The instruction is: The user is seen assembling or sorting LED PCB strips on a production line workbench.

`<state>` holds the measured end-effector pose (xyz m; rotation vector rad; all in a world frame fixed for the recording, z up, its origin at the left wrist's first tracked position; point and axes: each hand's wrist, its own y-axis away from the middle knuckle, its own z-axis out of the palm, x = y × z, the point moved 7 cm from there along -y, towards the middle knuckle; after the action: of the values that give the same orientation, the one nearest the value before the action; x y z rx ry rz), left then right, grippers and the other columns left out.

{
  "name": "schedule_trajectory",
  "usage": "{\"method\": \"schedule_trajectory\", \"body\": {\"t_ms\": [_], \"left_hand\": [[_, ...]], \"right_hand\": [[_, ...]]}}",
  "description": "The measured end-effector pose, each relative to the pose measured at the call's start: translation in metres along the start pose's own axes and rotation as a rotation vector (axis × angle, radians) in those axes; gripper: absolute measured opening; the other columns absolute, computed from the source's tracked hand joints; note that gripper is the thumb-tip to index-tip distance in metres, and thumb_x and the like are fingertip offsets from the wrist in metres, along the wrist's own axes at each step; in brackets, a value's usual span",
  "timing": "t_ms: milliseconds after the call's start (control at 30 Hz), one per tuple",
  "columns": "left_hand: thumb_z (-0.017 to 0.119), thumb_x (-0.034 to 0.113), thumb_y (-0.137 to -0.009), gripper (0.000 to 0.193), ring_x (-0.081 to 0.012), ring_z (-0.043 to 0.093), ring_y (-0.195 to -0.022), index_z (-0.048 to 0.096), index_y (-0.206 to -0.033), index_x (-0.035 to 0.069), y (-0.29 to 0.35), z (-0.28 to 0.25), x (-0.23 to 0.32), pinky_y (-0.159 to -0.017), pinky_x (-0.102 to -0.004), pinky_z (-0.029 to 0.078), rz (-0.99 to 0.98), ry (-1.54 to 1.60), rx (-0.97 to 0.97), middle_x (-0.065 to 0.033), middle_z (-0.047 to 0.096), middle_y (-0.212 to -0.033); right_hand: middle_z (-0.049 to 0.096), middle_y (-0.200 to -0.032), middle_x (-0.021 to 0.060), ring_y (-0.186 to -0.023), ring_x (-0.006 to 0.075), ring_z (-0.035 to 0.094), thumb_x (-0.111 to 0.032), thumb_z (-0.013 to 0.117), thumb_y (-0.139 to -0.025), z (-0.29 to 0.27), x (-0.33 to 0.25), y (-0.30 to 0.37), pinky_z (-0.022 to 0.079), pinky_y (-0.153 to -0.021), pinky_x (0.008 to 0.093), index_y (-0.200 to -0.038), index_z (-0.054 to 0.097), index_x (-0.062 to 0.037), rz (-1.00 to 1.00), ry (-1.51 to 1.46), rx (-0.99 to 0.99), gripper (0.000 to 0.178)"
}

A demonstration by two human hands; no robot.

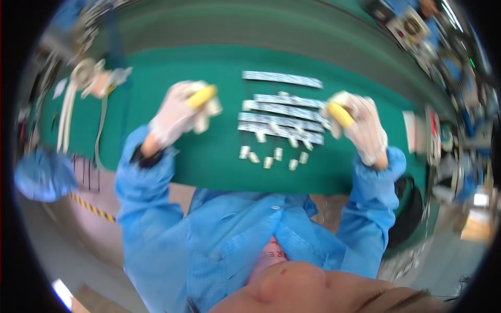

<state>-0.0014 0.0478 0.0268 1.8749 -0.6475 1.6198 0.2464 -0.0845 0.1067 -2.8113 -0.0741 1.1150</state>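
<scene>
Narrow, flat, blue-and-white patterned strips (289,110) lie left-to-right on the flat green tabletop (219,167), right ends just beside the curled, white-gloved right hand (360,122); the curled, white-gloved left hand (180,112) is farther off. Whether either pinches anything, I cannot tell.

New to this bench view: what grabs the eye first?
The yellow digit covers on the white-gloved hands: left hand left of the strips, right hand by their right ends. Next, the pale patterned strips lying crosswise mid-table on the green surface, with small white pieces scattered on and nearer the person than them.
</scene>
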Motion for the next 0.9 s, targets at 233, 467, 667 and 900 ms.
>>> {"method": "schedule_trajectory", "body": {"t_ms": [233, 467, 667, 900], "left_hand": [[0.046, 0.031, -0.094, 0.035, -0.005, 0.041, -0.037, 0.059, -0.078, 0.003, 0.028, 0.006, -0.025, -0.036, -0.0183, 0.028, 0.035, -0.261, 0.035, -0.0007, 0.053, -0.051], [0.048, 0.039, -0.093, 0.039, -0.0024, 0.034, -0.035, 0.058, -0.083, 0.003, 0.029, 0.014, -0.047, -0.035, -0.0182, 0.023, 0.06, -0.369, 0.094, 0.0007, 0.052, -0.05], [0.042, 0.037, -0.098, 0.041, -0.0025, 0.033, -0.035, 0.059, -0.085, 0.003, 0.02, 0.014, -0.064, -0.035, -0.018, 0.021, -0.039, -0.301, 0.196, 0.0002, 0.052, -0.05], [0.039, 0.037, -0.099, 0.043, -0.0027, 0.031, -0.035, 0.059, -0.086, 0.001, 0.019, 0.006, -0.065, -0.034, -0.0184, 0.02, 0.048, -0.315, 0.349, -0.0006, 0.051, -0.05]], "right_hand": [[0.054, -0.054, 0.0038, -0.045, 0.0117, 0.049, -0.008, 0.051, -0.081, -0.031, 0.076, 0.029, 0.037, -0.048, 0.0252, -0.079, 0.06, -0.0036, 0.125, -0.108, 0.168, 0.011], [0.057, -0.056, 0.0031, -0.046, 0.0095, 0.054, -0.005, 0.053, -0.076, -0.036, 0.17, 0.024, 0.04, -0.046, 0.0237, -0.084, 0.066, -0.0026, 0.254, 0.051, 0.135, 0.015], [0.053, -0.052, 0.0036, -0.051, 0.0187, 0.05, -0.003, 0.053, -0.056, -0.022, 0.182, -0.008, 0.042, -0.054, 0.0313, -0.085, 0.069, -0.0082, 0.238, 0.157, -0.037, 0.033], [0.055, -0.061, 0.0073, -0.054, 0.0212, 0.05, -0.002, 0.056, -0.047, -0.022, 0.189, -0.023, 0.042, -0.054, 0.0323, -0.088, 0.07, -0.0102, 0.243, 0.183, -0.116, 0.044]]}}
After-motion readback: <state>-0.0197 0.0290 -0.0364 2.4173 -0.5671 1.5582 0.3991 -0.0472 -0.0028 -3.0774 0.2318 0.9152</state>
